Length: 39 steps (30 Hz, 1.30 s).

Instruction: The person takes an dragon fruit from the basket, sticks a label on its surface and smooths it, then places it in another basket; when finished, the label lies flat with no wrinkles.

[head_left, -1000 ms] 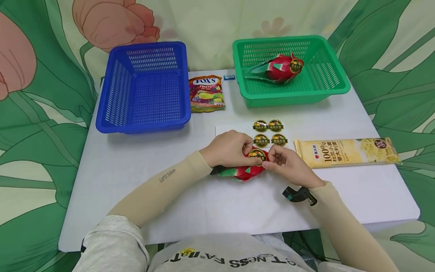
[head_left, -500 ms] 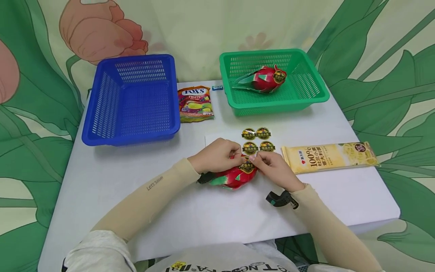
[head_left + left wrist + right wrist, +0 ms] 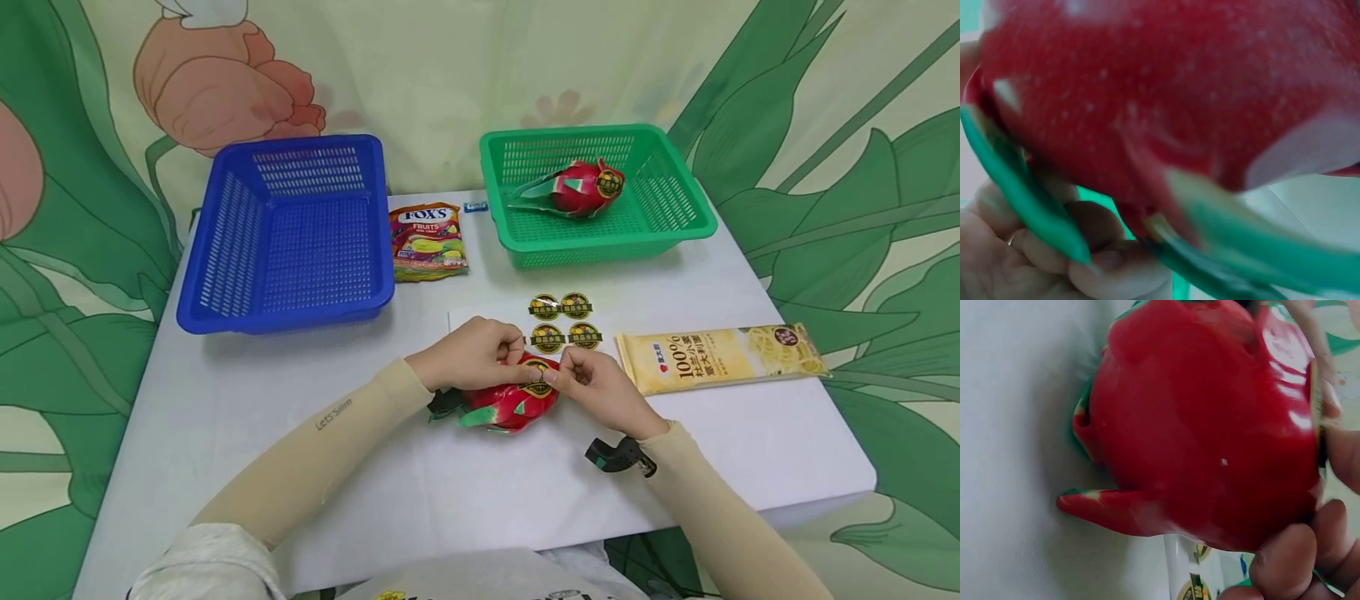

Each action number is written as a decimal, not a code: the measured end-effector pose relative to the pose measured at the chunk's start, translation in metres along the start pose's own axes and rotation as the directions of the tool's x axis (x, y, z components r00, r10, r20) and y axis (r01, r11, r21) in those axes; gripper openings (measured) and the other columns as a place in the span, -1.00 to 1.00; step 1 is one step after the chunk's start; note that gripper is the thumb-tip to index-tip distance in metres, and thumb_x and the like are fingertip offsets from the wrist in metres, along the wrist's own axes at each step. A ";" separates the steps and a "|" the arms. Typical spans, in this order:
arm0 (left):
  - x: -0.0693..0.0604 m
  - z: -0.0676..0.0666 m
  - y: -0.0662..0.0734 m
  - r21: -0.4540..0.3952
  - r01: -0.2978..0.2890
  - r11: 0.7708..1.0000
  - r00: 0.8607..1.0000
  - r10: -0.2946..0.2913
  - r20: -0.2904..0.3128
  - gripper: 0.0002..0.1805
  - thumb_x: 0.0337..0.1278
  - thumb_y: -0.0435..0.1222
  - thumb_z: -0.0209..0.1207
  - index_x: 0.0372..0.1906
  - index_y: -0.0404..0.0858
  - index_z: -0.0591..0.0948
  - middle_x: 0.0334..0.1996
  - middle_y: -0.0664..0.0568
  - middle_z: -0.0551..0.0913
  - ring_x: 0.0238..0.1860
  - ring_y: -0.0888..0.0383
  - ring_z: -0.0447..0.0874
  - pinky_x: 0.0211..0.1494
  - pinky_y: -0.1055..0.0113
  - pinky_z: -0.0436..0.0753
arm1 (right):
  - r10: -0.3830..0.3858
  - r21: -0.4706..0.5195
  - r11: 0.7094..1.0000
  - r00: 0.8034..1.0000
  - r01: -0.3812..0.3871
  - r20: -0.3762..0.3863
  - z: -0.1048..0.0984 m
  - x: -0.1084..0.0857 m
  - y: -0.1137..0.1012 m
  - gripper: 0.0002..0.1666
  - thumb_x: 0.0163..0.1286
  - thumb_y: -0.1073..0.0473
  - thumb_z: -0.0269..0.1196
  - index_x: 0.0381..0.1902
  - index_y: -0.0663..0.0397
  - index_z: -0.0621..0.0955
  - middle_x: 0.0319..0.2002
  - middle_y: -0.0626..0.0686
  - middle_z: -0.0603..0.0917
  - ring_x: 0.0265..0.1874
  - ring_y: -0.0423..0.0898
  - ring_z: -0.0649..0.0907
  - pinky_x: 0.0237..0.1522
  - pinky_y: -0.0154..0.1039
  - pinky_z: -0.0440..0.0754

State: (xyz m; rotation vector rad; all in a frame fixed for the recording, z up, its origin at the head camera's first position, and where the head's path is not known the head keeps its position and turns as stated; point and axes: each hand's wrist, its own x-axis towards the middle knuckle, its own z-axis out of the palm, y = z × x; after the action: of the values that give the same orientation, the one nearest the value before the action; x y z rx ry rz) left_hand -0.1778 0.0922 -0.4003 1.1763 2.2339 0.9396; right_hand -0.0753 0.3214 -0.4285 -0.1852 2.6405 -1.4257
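A red dragon fruit with green scales lies on the white table. On its upper side is a round black-and-gold sticker, partly covered by both thumbs. My left hand holds the fruit from the left, its thumb across the sticker and its fingers curled at the far side. From the right, my right hand grips the fruit's end, thumb on the sticker's edge. In the right wrist view the sticker shows edge-on, and curled fingers touch the fruit.
Behind the hands lies a sheet with several like stickers. A green basket holds another stickered dragon fruit. Beside the blue basket are a candy bag and a small blue wrapped candy. A pasta packet lies right.
The head view has shifted, so everything sits lower and further left in it. Both thumbs have shifted over the sticker and now meet on it; the fruit stays between the hands.
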 end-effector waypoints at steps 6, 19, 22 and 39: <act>-0.002 -0.004 -0.001 -0.048 -0.008 0.999 0.999 0.011 0.048 -0.64 0.25 0.02 0.41 -0.48 -0.05 0.54 -0.71 0.20 0.29 -0.59 0.30 0.23 -0.39 0.41 0.28 | -0.069 0.064 0.996 0.997 0.066 0.039 -0.002 -0.002 0.004 -0.68 0.54 0.15 0.28 -0.47 0.01 0.49 -0.48 -0.03 0.42 -0.48 -0.18 0.40 -0.39 -0.31 0.37; -0.002 -0.012 -0.005 -0.114 -0.018 0.993 0.991 0.032 0.126 -0.77 0.25 -0.09 0.42 -0.38 -0.06 0.61 -0.68 0.19 0.30 -0.62 0.29 0.24 -0.40 0.41 0.32 | -0.106 0.019 0.994 0.994 0.106 0.027 -0.004 -0.008 0.003 -0.74 0.52 0.15 0.29 -0.41 -0.04 0.52 -0.45 -0.06 0.50 -0.43 -0.18 0.47 -0.35 -0.31 0.43; 0.000 -0.015 -0.006 -0.139 -0.019 0.990 0.991 0.037 0.128 -0.76 0.26 -0.09 0.42 -0.38 -0.07 0.62 -0.68 0.17 0.33 -0.63 0.27 0.25 -0.41 0.41 0.33 | -0.140 -0.071 0.988 0.989 0.136 -0.042 -0.005 -0.009 -0.004 -0.88 0.45 0.15 0.37 -0.25 -0.05 0.60 -0.37 -0.05 0.58 -0.41 -0.12 0.49 -0.36 -0.30 0.46; 0.034 -0.051 -0.032 -0.274 0.269 0.923 0.917 -0.333 -0.220 -0.67 0.56 -0.12 0.09 0.01 -0.29 0.69 -0.13 -0.13 0.76 -0.11 -0.03 0.72 -0.12 0.27 0.64 | -0.309 -0.496 0.820 0.950 0.285 0.035 0.019 -0.004 -0.040 -0.02 -0.02 -0.23 0.66 0.32 -0.02 0.59 0.21 0.01 0.58 0.18 -0.02 0.61 0.25 0.03 0.67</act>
State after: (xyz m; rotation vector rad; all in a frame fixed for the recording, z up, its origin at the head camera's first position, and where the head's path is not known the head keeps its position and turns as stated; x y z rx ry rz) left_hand -0.2461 0.0890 -0.3921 0.6024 2.3331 1.2473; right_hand -0.0666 0.2840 -0.4050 -0.6514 3.0713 -0.7719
